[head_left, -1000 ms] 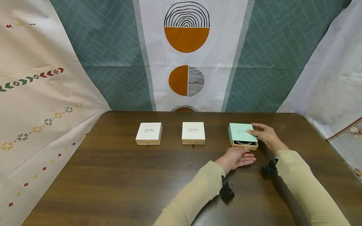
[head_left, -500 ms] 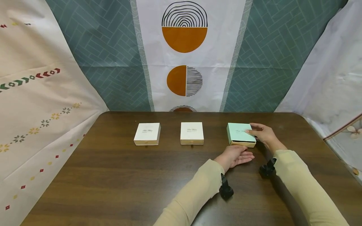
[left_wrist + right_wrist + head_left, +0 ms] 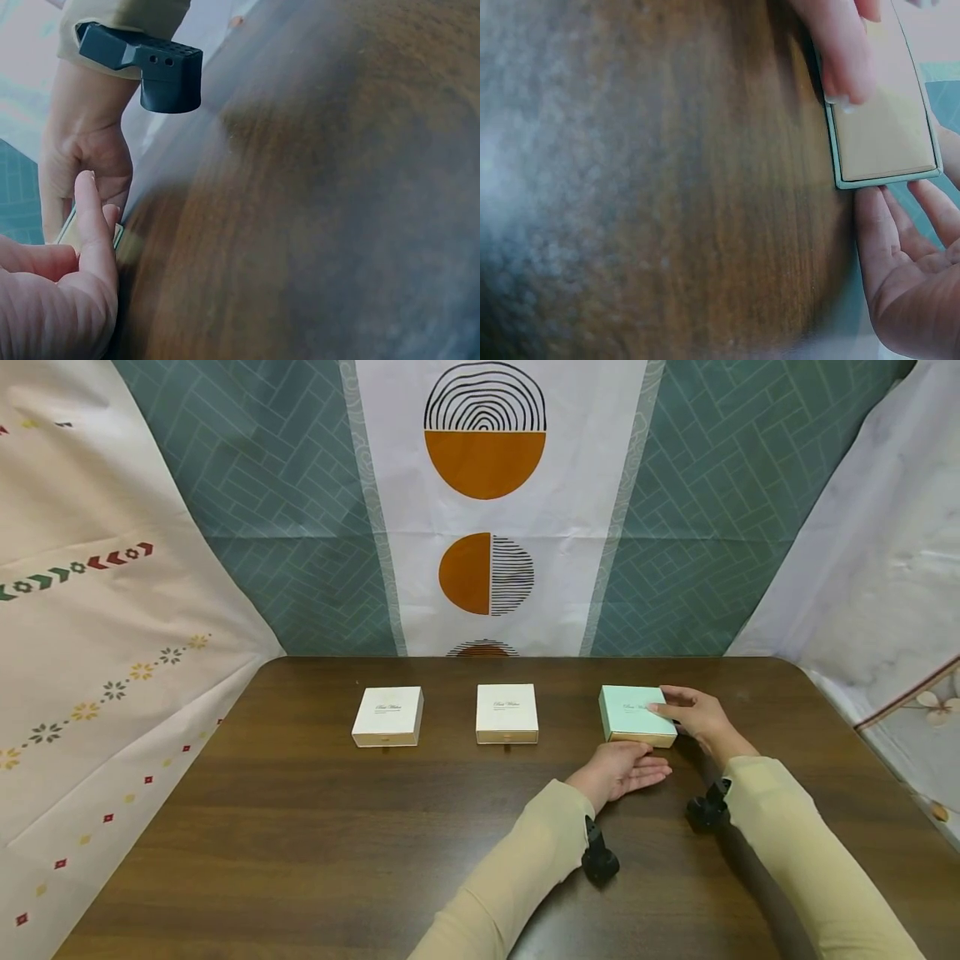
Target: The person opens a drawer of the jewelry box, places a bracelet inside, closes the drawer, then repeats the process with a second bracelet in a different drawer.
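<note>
The mint-green drawer-style gift box (image 3: 628, 713) lies on the table at the right, its cream drawer front (image 3: 889, 135) sitting within the sleeve's edges. My right hand (image 3: 703, 722) holds the box at its right side, thumb on the lid and fingers at the far right corner. Palm up and fingers extended, my left hand (image 3: 619, 772) touches the drawer front from the near side. In the right wrist view, left-hand fingers (image 3: 847, 60) hang over that front. What the drawer contains is hidden.
Two white gift boxes, one in the middle (image 3: 507, 713) and one at the left (image 3: 387, 716), stand in a row with the green box on the brown wooden table (image 3: 300, 843). A patterned cloth (image 3: 307, 510) hangs behind the table's far edge.
The green box's drawer has slid inward, away from me, until its front meets the sleeve; a ring-like item seen inside earlier is now hidden. My left hand moved slightly inward with it.
</note>
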`<state>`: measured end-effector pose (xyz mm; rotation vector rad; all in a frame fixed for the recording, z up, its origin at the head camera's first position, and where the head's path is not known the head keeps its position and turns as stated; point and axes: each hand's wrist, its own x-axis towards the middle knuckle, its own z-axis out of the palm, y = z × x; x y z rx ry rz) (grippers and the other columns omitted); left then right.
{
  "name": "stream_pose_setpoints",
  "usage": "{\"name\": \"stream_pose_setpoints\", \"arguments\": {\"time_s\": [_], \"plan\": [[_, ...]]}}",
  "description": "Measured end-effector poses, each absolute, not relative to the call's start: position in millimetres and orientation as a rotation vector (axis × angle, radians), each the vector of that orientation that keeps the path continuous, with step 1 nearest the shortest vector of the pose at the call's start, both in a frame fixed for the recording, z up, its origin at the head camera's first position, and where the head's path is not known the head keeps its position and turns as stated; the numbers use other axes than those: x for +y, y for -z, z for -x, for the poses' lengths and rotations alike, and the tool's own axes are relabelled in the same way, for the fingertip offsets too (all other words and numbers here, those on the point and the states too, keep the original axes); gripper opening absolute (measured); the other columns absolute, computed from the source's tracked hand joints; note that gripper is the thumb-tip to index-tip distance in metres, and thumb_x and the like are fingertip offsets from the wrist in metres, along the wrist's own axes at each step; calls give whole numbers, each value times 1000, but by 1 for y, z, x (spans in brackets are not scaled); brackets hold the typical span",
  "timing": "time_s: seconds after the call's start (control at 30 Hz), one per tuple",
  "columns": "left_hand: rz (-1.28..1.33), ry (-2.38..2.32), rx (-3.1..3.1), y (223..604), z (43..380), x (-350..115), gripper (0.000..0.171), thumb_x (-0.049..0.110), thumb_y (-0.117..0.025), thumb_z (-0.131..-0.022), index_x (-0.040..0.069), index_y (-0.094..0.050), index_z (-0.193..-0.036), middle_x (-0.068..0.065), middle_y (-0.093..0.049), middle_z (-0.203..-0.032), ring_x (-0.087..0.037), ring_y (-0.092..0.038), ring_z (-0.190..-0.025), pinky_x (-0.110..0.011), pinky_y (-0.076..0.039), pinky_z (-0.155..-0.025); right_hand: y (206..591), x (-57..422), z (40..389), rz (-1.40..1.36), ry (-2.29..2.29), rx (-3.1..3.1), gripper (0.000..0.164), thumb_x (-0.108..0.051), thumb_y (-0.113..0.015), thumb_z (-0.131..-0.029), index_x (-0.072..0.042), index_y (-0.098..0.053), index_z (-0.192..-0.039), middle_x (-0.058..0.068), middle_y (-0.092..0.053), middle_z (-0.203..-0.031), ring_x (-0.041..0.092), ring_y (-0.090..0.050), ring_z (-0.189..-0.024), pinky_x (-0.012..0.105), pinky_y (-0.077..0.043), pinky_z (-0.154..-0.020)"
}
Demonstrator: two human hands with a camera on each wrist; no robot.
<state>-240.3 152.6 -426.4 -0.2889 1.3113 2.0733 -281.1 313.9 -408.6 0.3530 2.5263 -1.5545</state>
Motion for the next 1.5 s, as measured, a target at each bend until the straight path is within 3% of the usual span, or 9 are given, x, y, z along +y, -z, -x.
{"name": "stream_pose_setpoints", "arguments": {"time_s": [0.2,0.4,0.53,0.7,0.97,1.17,1.37,1.43,1.5], "plan": [[297,-2072,1314,427,241,153,19,12,-52,-98,-2,-61,-108,-21,-70,-97,-35,-66,-103,-39,-54,-89,408,314,281,-353,1552,2527,78,-38,-65,-90,-2,-28,-148,28,-32,-147,33,-41,-125,41,-46,-99],[272,-2055,1313,428,242,152,20,13,-52,-98,-1,-60,-110,-21,-70,-99,-34,-66,-103,-39,-53,-90,407,313,280,-347,1577,2509,76,-34,-64,-91,-2,-28,-149,27,-29,-150,32,-40,-127,25,-49,-86],[250,-2048,1317,428,243,150,19,11,-51,-98,-1,-59,-110,-19,-70,-96,-31,-69,-97,-37,-55,-86,408,313,281,-337,1579,2508,75,-34,-64,-90,-3,-28,-149,26,-28,-150,22,-49,-113,13,-48,-73],[236,-2042,1312,428,244,149,20,12,-51,-98,-1,-59,-111,-18,-70,-94,-31,-69,-96,-37,-56,-86,408,312,282,-326,1572,2513,74,-33,-63,-91,-3,-28,-149,26,-28,-151,10,-52,-100,10,-48,-70],[260,-2050,1355,433,245,152,21,17,-53,-98,1,-60,-111,-18,-70,-94,-35,-68,-98,-41,-55,-87,410,315,284,-314,1525,2547,75,-37,-63,-91,-2,-29,-148,29,-30,-148,19,-51,-105,13,-47,-72],[243,-2047,1420,433,242,153,17,14,-53,-97,0,-62,-104,-18,-70,-92,-35,-68,-97,-41,-55,-86,412,316,288,-288,1478,2579,75,-38,-61,-92,0,-27,-148,30,-27,-149,33,-43,-123,28,-49,-88],[199,-2021,1500,430,239,148,16,14,-54,-97,1,-62,-101,-16,-71,-91,-34,-69,-94,-38,-57,-82,413,316,291,-238,1397,2643,73,-38,-58,-94,2,-27,-148,32,-29,-147,36,-43,-122,21,-46,-80],[178,-2006,1536,428,239,145,17,16,-55,-97,2,-63,-101,-15,-71,-91,-33,-69,-93,-37,-57,-81,413,316,292,-229,1401,2641,73,-38,-57,-94,1,-27,-148,32,-28,-148,36,-42,-123,25,-47,-84],[150,-1989,1578,428,239,142,18,18,-56,-96,3,-63,-103,-14,-72,-91,-32,-70,-92,-36,-58,-79,412,316,292,-224,1428,2628,75,-40,-57,-94,1,-25,-148,32,-24,-149,39,-39,-127,36,-48,-92]]}}
